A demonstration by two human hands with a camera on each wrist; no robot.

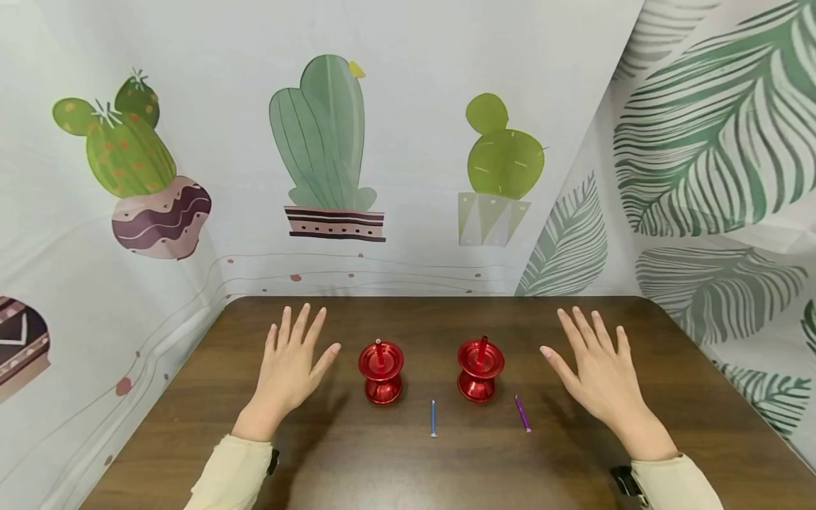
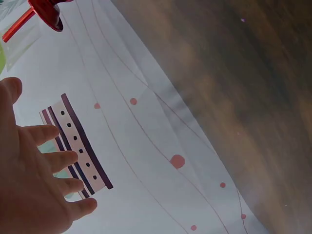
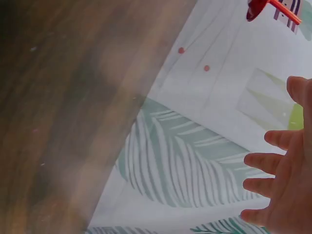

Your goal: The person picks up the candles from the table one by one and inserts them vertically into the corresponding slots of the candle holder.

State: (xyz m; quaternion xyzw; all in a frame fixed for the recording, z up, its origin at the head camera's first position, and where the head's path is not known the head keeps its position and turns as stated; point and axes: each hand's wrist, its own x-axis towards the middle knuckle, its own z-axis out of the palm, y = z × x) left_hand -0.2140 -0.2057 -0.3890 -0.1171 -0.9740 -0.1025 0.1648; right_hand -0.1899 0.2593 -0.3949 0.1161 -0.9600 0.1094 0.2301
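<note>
My left hand (image 1: 288, 372) is spread with its fingers straight, left of a shiny red candle holder (image 1: 383, 388). A second red candle holder (image 1: 477, 386) stands upright to the right of the first, each with a thin red stem rising from its dish. To the right of that one, my right hand (image 1: 602, 375) is also spread, fingers straight, holding nothing. Between the hands lie a thin blue candle (image 1: 433, 419) and a thin purple candle (image 1: 523, 414), nearer me than the holders. Each wrist view shows its hand with fingers extended and part of a red holder (image 2: 48, 13).
The brown wooden table (image 1: 357, 474) has rounded far corners. Behind it and at both sides hangs a white cloth (image 1: 414, 142) printed with cacti and leaves. Dark wrist straps show at both sleeve cuffs.
</note>
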